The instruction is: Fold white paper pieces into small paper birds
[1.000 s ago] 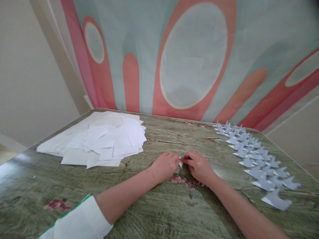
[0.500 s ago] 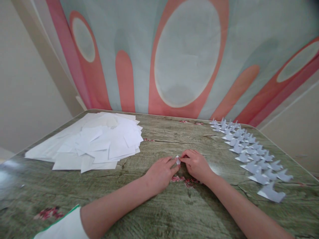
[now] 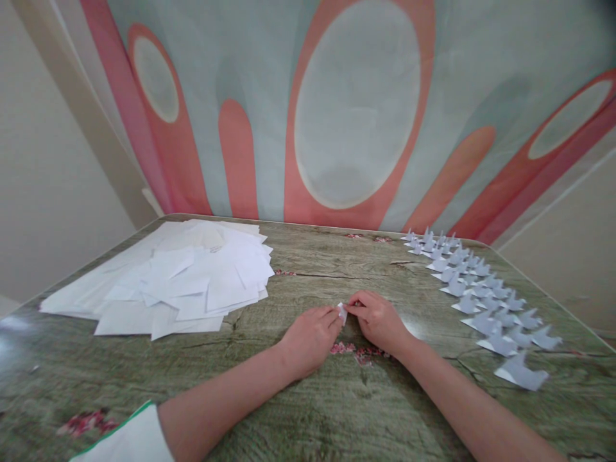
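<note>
A small folded piece of white paper (image 3: 342,314) is between my two hands, just above or on the wood-patterned table (image 3: 308,263). My left hand (image 3: 310,337) grips it from the left, its fingers pressed together and partly covering it. From the other side my right hand (image 3: 378,321) pinches its upper right edge between thumb and forefinger. Most of the paper is hidden by fingers, so its exact folded shape cannot be made out.
A spread pile of white paper sheets (image 3: 187,276) lies on the left. Along the right side stand rows of several folded paper birds (image 3: 522,371). A patterned backdrop (image 3: 269,147) rises behind the table's far edge.
My left thumb has tucked in and the left fingers have closed over the paper's left side. My right hand keeps its pinch. The view has shifted slightly.
</note>
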Motion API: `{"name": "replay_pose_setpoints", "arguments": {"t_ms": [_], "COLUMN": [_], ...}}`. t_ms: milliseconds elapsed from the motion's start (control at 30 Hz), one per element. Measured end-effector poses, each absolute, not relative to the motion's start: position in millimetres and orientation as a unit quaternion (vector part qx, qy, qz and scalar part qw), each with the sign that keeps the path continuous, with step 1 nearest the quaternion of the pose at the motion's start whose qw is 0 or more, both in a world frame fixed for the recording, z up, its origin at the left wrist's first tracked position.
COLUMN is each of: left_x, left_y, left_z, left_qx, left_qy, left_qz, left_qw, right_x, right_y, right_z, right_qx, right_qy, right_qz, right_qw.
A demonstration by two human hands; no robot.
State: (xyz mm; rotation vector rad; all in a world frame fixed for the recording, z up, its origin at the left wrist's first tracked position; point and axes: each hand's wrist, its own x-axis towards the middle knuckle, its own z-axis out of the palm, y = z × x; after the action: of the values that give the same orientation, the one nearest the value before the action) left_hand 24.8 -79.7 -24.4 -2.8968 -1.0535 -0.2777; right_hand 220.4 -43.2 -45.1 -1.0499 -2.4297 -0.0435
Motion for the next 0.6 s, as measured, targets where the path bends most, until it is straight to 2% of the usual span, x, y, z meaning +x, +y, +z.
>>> {"name": "replay_pose_setpoints", "arguments": {"t_ms": [167, 400, 600], "left_x": [25.2, 26.2, 25.9], "left_y": [-75.3, -72.3, -72.5], "left_z": [-20.4, -16.2, -14.1], "left_qx": [-0.931, -0.931, -0.931], "left_qy": [-0.351, -0.349, -0.349], "left_qz": [-0.101, -0.107, -0.103], "left_qw": [0.008, -0.005, -0.018], "right_x": [216.8, 203.8, 201.4], "right_y": [-46.6, -61.7, -66.4], "right_z": [-38.7, -23.8, -17.0], "right_qx": [-0.383, -0.409, -0.419], "right_qy": [-0.901, -0.903, -0.902], "right_qz": [-0.049, -0.107, -0.092], "right_qw": [0.197, 0.076, 0.043]}}
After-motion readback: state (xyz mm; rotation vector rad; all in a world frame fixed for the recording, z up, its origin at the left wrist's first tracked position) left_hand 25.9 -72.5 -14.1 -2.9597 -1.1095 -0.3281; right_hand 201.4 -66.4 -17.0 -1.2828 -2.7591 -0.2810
